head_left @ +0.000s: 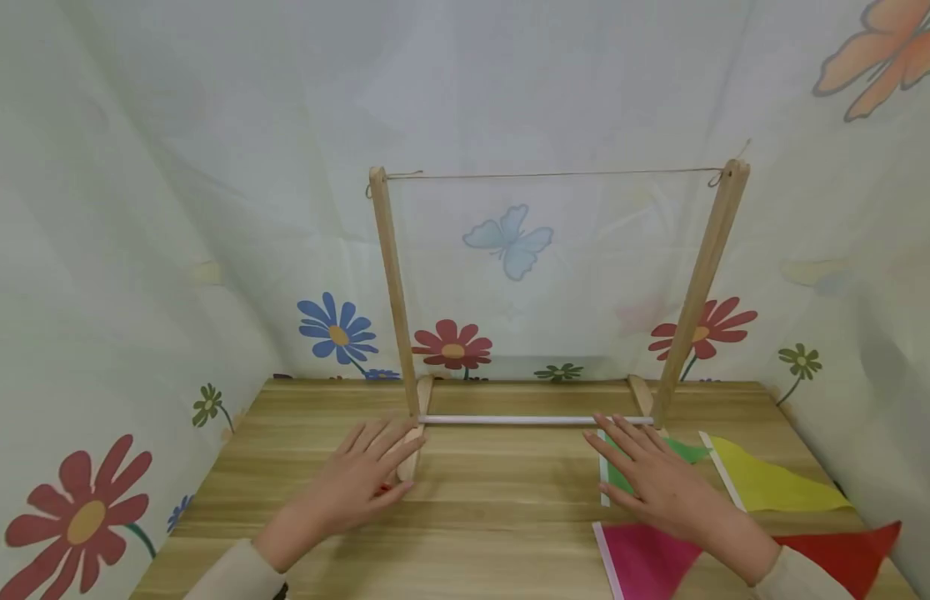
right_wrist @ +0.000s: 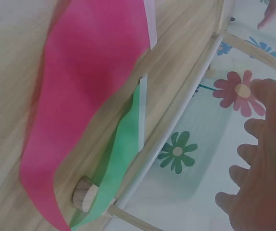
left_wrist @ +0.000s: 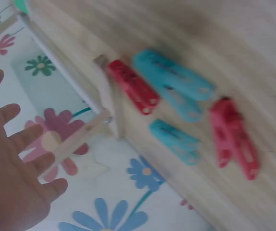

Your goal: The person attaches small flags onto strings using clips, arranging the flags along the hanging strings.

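Note:
My left hand [head_left: 356, 479] is held with fingers spread near the left foot of a wooden stand [head_left: 396, 300]. In the left wrist view, red clothespins [left_wrist: 234, 137] and blue clothespins [left_wrist: 174, 77] lie loose on the wood; the head view mostly hides them behind this hand. My right hand [head_left: 660, 479], also with extended fingers, is over triangular flags: green [head_left: 617, 475] and pink [head_left: 645, 560] partly covered, yellow [head_left: 780, 483] and red [head_left: 847, 554] farther right. Each flag bears a white strip along its short edge where that edge shows. Neither hand holds anything.
A thin string [head_left: 547, 174] is tied between the tops of the stand's two posts. Low between them runs a white rod [head_left: 510, 419]. The stand rises from a wooden table [head_left: 480, 508], with a flower-printed cloth [head_left: 232, 208] behind and at both sides.

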Demonstrator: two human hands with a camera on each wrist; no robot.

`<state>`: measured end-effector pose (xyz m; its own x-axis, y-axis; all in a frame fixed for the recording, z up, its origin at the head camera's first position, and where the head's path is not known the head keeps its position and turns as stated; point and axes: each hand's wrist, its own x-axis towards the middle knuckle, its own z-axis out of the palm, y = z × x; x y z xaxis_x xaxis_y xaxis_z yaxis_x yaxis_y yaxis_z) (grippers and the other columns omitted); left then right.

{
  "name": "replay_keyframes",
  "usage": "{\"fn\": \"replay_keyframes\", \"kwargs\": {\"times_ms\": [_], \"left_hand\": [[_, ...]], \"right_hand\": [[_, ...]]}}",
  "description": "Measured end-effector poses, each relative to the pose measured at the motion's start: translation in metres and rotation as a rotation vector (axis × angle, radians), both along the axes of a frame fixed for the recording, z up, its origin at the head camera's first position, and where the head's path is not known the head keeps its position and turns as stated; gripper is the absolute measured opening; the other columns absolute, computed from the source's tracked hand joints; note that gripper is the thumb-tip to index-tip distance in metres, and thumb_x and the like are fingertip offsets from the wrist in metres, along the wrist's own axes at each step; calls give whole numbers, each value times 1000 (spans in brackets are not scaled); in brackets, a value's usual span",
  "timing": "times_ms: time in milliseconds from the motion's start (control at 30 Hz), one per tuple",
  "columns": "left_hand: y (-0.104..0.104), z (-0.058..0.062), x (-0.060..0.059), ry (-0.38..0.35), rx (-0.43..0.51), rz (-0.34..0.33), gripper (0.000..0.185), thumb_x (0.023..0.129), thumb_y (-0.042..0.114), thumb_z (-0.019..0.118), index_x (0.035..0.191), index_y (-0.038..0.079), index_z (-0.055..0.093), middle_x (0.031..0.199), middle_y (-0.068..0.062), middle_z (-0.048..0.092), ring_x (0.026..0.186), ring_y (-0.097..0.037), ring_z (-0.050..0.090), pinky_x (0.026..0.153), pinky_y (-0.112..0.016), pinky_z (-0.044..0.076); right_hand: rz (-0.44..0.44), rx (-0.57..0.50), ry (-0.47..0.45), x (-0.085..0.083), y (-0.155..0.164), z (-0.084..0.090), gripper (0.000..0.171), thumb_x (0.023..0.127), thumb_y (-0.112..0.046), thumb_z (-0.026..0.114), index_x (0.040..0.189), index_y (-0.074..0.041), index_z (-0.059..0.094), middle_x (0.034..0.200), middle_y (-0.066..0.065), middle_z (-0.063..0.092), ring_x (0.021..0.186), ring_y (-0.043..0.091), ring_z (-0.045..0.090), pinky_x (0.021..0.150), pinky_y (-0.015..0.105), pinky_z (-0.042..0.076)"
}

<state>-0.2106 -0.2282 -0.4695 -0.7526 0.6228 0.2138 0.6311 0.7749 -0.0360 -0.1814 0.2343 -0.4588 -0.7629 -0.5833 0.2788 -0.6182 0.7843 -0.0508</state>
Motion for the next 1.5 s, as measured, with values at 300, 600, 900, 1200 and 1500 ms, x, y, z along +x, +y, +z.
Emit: {"fn": "replay_keyframes", "kwargs": {"times_ms": [300,600,900,1200,1500], "left_hand": [[-19,-12,9,-31,21,44,48,99,36,65,143,17,58,141,-5,59,129,-32,52,113,-54,38],[-37,-26,11,35,42,25,45,89,23,74,132,11,66,127,-6,65,117,-29,59,101,-49,49],[-54,-38,10,-11,47,-5,43,89,23,79,130,12,69,126,-5,66,117,-27,61,98,-48,52],[-81,-49,-7,-100,191,-138,54,88,25,81,138,11,64,142,-10,59,127,-30,58,98,-48,53],[-88,-55,-17,-259,299,-128,58,92,26,76,144,10,58,150,-5,53,133,-29,54,102,-47,50]], "right_hand": [[-2,14,-1,1,3,-5,69,96,-36,70,154,-10,44,156,17,42,141,43,39,109,66,36],[-10,22,-34,0,2,-21,65,97,-33,70,152,-7,47,152,19,48,139,43,44,109,64,38],[-33,45,-50,-5,2,-32,60,97,-33,69,145,-3,53,150,21,50,137,45,46,108,65,38],[-68,8,-192,-9,12,-43,63,102,-43,59,152,-6,46,156,20,43,144,47,36,113,66,31],[-73,10,-188,-16,13,-57,70,101,-48,58,152,-3,44,156,21,42,143,47,37,112,66,33]]}}
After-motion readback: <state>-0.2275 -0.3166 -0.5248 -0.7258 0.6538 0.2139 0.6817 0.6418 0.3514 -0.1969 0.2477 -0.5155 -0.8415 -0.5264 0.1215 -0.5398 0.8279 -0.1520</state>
